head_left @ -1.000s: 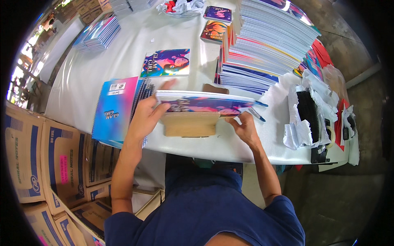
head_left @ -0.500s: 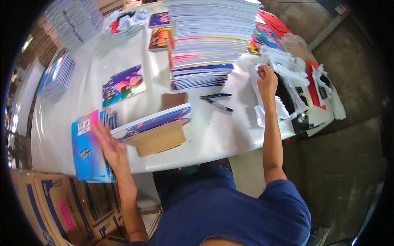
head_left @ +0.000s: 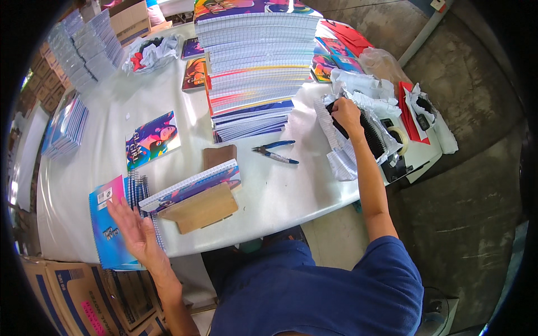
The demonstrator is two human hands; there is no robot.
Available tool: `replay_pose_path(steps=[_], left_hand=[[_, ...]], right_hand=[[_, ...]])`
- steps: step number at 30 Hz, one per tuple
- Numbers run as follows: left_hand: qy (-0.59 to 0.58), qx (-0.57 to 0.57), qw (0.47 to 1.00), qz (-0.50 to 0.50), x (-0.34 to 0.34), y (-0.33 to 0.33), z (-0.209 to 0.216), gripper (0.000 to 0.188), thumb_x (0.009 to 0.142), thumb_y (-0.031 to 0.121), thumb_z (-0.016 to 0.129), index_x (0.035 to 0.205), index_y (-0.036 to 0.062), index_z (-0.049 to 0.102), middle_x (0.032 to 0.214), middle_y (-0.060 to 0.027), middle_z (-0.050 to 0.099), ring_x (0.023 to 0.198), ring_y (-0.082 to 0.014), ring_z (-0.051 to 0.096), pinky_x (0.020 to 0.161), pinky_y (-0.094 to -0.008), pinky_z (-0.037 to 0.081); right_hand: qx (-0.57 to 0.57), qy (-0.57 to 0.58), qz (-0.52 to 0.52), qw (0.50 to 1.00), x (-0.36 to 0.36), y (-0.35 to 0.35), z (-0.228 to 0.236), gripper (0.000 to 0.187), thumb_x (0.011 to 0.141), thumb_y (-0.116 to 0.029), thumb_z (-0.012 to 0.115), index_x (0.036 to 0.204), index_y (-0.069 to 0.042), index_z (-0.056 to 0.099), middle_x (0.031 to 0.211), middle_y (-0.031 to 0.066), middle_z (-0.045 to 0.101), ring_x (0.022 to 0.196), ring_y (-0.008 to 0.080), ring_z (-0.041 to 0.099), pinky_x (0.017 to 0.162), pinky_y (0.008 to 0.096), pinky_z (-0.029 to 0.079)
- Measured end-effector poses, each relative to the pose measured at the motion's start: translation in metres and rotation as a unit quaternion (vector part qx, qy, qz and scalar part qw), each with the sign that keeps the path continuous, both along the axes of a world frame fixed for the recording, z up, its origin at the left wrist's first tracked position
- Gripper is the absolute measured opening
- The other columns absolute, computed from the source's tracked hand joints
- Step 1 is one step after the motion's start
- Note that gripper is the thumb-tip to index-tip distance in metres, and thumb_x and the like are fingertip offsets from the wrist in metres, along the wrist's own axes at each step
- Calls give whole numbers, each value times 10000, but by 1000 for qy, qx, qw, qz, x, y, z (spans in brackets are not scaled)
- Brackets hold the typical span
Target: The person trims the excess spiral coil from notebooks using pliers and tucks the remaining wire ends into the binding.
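Observation:
My left hand (head_left: 137,232) is open, palm turned inward and fingers stretched, over the blue and pink spiral notebooks (head_left: 105,241) at the table's left edge. Beside it a spiral notebook (head_left: 193,187) stands on edge against a brown cardboard holder (head_left: 203,210). On the right, my right hand (head_left: 346,116) reaches into a bundle of black binding coils (head_left: 374,137) wrapped in crumpled white paper (head_left: 341,159). Its fingers are pinched at the far end of the coils; the fingertips are partly hidden. Blue-handled pliers (head_left: 276,152) lie between my hands.
A tall stack of notebooks (head_left: 258,56) rises at the table's middle. One colourful cover (head_left: 152,139) lies flat left of it. More notebooks (head_left: 67,126) are stacked at the far left. A roll of tape (head_left: 399,140) sits beside the coils. Cardboard boxes (head_left: 84,291) stand below the left edge.
My right hand has dipped toward the black coils, fingers pinched. My left hand stays open by the blue notebooks, its palm turned more upright. The whole view has shifted, so the table things appear further left.

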State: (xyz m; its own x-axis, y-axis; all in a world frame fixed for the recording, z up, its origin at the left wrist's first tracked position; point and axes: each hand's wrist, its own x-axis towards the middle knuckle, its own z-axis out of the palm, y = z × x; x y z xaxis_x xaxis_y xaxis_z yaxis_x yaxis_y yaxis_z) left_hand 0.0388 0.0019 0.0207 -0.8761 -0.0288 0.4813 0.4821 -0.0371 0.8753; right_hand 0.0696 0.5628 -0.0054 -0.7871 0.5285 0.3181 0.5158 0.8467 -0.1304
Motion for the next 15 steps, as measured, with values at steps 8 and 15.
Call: replay_pose_path(steps=[8,15], left_hand=[[144,-257,954,56,0,21,28,737,860,110,660,1486,34,279,1557,-155,250,1435,-297,243,1161,-456,175],[209,-561,801,-3,-11,105,49,660,810,384,686,1358,65,502,1430,-128,456,1341,-410,361,1085,-559,264]], right_hand=[[105,194,156,963,1,-78,67,242,752,44,575,932,-58,702,869,132,656,898,335,623,772,434,503],[-350,153,420,823,11,-245,80,242,773,78,679,974,-55,705,896,68,621,779,190,609,679,302,489]])
